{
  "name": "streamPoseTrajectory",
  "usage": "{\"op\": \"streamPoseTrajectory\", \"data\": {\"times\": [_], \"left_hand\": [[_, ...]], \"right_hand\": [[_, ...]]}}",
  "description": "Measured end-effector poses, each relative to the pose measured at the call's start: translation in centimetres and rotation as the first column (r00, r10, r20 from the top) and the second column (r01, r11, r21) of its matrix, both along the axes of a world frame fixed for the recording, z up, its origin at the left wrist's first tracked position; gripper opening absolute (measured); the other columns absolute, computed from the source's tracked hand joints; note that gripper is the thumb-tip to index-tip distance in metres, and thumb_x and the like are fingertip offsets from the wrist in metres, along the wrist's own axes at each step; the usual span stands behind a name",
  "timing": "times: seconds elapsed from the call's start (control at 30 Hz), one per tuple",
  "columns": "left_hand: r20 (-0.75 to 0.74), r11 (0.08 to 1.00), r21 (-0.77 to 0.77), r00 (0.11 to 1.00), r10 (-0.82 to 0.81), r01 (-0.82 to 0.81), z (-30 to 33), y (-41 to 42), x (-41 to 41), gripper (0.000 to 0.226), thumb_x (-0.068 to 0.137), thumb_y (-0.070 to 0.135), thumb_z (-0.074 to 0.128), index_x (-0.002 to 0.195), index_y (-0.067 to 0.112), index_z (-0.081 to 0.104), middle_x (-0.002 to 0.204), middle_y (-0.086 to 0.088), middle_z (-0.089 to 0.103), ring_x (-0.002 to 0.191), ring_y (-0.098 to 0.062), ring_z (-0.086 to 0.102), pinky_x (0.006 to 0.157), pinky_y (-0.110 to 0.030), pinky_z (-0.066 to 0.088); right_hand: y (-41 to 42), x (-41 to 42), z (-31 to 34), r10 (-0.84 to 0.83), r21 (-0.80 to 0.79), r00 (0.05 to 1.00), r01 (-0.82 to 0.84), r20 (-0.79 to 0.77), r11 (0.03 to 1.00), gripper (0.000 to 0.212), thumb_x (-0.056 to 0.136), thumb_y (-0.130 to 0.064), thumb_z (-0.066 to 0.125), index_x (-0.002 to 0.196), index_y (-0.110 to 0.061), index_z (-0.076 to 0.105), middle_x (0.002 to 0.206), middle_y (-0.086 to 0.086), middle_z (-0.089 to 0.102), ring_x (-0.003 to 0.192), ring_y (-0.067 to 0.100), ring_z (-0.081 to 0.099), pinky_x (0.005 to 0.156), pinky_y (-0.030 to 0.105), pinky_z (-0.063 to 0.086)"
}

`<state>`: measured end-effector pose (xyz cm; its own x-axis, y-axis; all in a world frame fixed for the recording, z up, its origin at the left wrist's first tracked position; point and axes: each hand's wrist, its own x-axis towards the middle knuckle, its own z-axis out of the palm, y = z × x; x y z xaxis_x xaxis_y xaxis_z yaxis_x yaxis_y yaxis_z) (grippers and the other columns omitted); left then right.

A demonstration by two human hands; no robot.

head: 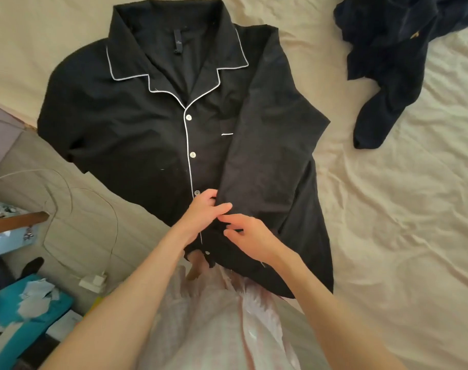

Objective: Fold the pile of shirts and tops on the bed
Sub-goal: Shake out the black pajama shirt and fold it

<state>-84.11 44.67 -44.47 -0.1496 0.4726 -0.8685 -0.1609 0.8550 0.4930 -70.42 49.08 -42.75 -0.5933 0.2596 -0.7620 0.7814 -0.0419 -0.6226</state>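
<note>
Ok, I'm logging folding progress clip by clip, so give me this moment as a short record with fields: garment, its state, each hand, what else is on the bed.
garment: black button-front pyjama shirt with white piping, lying face up on the beige bed sheet
fold state: the sleeve on the image right is folded over the front; the other side is not folded
left hand: pinching fabric near the sleeve's cuff
right hand: fingers on the shirt beside it
waiting: crumpled dark navy garment, upper right

One black shirt (147, 124), one crumpled navy top (393, 62), two hands (201, 217).
</note>
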Motion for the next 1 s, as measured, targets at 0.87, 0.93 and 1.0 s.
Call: {"op": "streamPoseTrajectory", "data": {"times": [0.87, 0.93, 1.0], "left_hand": [[-0.067, 0.754, -0.228, 0.783, 0.619, -0.616, -2.6, -4.9, -2.7, 0.035, 0.087, -0.003, 0.042, 0.119, 0.006, 0.053, 0.115, -0.014, 0.055, 0.104, -0.028, 0.055, 0.094, -0.044, 0.046], [-0.044, 0.786, -0.118, 0.794, 0.606, -0.607, -2.0, -6.0, -4.0, 0.025, 0.087, -0.003, 0.039, 0.098, 0.009, 0.058, 0.105, -0.013, 0.058, 0.097, -0.027, 0.055, 0.086, -0.04, 0.047], [-0.076, 0.821, -0.079, 0.824, 0.561, -0.566, -1.8, -6.7, -4.9, 0.021, 0.09, 0.002, 0.041, 0.099, 0.012, 0.057, 0.1, -0.008, 0.058, 0.099, -0.026, 0.054, 0.083, -0.037, 0.047]], "right_hand": [[-1.8, 2.1, -2.7, 0.066, 0.571, 0.996, -0.085, 0.053, 0.816, 0.03, 0.094, -0.026, 0.044, 0.109, -0.018, 0.069, 0.101, -0.004, 0.071, 0.093, 0.019, 0.064, 0.087, 0.037, 0.044], [-0.9, 1.9, -2.8, 0.071, 0.691, 0.997, -0.074, 0.034, 0.719, 0.03, 0.093, -0.025, 0.043, 0.105, -0.017, 0.07, 0.101, -0.003, 0.07, 0.098, 0.021, 0.063, 0.084, 0.04, 0.045], [-0.1, 1.5, -3.1, 0.113, 0.788, 0.993, -0.094, 0.032, 0.609, 0.032, 0.09, -0.026, 0.043, 0.106, -0.015, 0.069, 0.11, 0.002, 0.067, 0.109, 0.023, 0.059, 0.089, 0.045, 0.047]]}}
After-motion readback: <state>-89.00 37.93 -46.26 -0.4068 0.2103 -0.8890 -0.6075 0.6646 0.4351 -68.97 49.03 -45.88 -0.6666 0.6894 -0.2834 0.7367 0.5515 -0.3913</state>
